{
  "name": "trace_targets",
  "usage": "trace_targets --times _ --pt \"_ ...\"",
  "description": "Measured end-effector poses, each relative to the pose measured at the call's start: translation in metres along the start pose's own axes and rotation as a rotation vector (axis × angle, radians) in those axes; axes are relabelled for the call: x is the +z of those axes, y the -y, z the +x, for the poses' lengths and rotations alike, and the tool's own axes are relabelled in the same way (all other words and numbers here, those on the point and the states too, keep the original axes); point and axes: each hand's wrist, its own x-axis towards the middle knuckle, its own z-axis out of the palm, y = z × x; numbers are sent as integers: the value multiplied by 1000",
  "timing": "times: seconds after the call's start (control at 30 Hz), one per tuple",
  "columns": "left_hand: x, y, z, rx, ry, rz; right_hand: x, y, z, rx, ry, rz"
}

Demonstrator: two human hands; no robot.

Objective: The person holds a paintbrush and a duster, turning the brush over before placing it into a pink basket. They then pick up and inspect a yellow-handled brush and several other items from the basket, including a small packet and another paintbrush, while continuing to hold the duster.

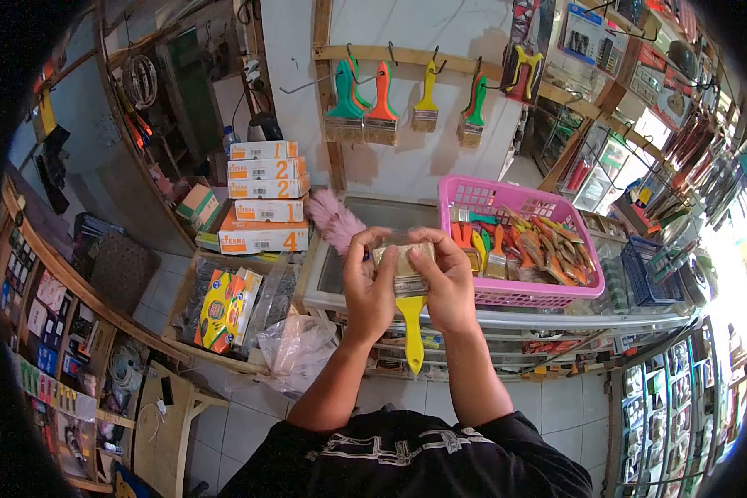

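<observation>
A paintbrush (412, 319) with a yellow handle is held up in front of me, handle pointing down and bristles upward. My left hand (370, 278) grips the bristle end from the left, thumb on its front. My right hand (440, 274) grips it from the right, thumb pressed on the bristles. Both sets of fingertips meet behind the top and are slightly blurred. Behind my right hand, a pink basket (539, 292) holds several paintbrushes with orange, yellow and green handles. A pink feather duster (334, 220) lies on the counter beyond my left hand.
Paintbrushes (382, 104) hang from hooks on the wall rail ahead. Stacked white and orange boxes (263, 241) stand at the left, near a yellow carton (228, 309) and a clear plastic bag (297, 353). A glass counter (506, 319) runs below the basket; a blue basket (649, 274) sits right.
</observation>
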Motion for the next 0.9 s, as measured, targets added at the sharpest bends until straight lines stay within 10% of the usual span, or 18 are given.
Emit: trace_targets --times 0.9 --pt "-13 8 -11 -86 143 -141 1 -29 12 -21 -136 401"
